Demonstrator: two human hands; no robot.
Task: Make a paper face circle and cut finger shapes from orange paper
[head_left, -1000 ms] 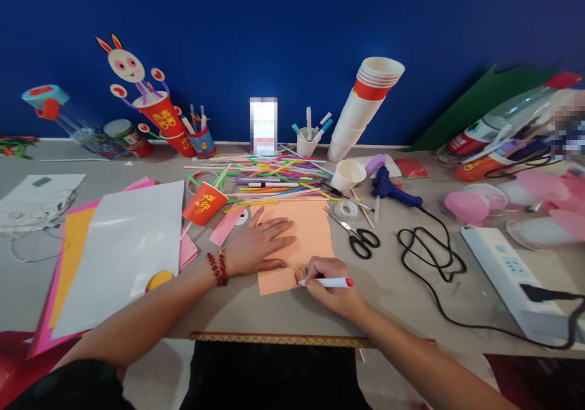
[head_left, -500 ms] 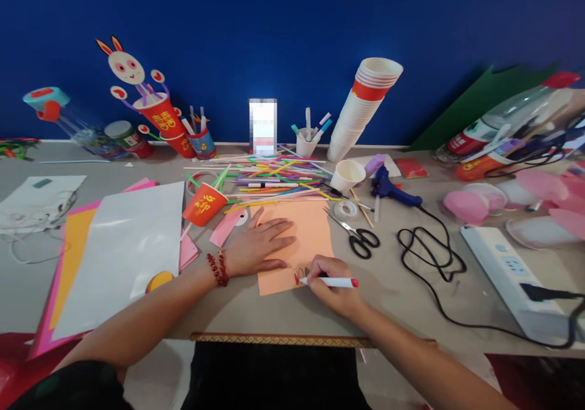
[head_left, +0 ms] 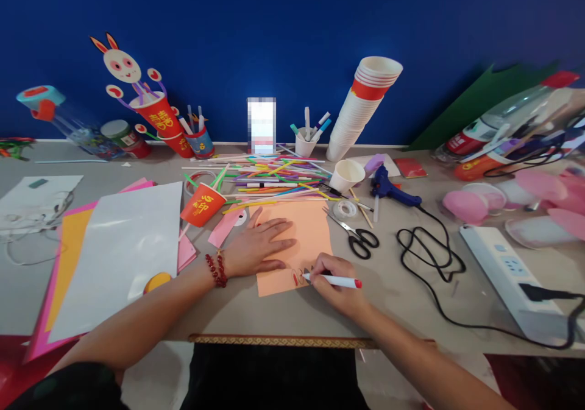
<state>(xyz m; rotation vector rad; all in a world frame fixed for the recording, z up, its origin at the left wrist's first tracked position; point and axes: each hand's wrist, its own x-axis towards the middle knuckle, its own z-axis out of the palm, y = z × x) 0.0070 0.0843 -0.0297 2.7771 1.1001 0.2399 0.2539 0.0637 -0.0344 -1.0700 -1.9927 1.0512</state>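
Note:
On the desk in front of me lies a sheet of orange paper (head_left: 308, 233). My left hand (head_left: 260, 245) rests flat on its left half with the fingers spread. My right hand (head_left: 336, 282) grips a white marker with a red end (head_left: 340, 281), its tip at the small outlined shapes (head_left: 299, 276) near the sheet's lower edge. One of these shapes has red inside; my right fingers partly cover the others. Left of my left hand are a pink paper strip (head_left: 223, 228) and a red paper cup (head_left: 203, 205) tilted over, with green straws in it.
Colourful straws (head_left: 278, 178) are heaped behind the sheet. Scissors (head_left: 359, 239), a tape roll (head_left: 345, 209) and a blue glue gun (head_left: 390, 187) lie to the right, with a power strip (head_left: 507, 276) beyond. Stacked paper cups (head_left: 356, 111) lean at the back. White sheets (head_left: 123, 245) lie left.
My right hand has shifted the marker tip slightly to the right, from the red-filled shape to the one beside it. My left hand stays flat on the paper.

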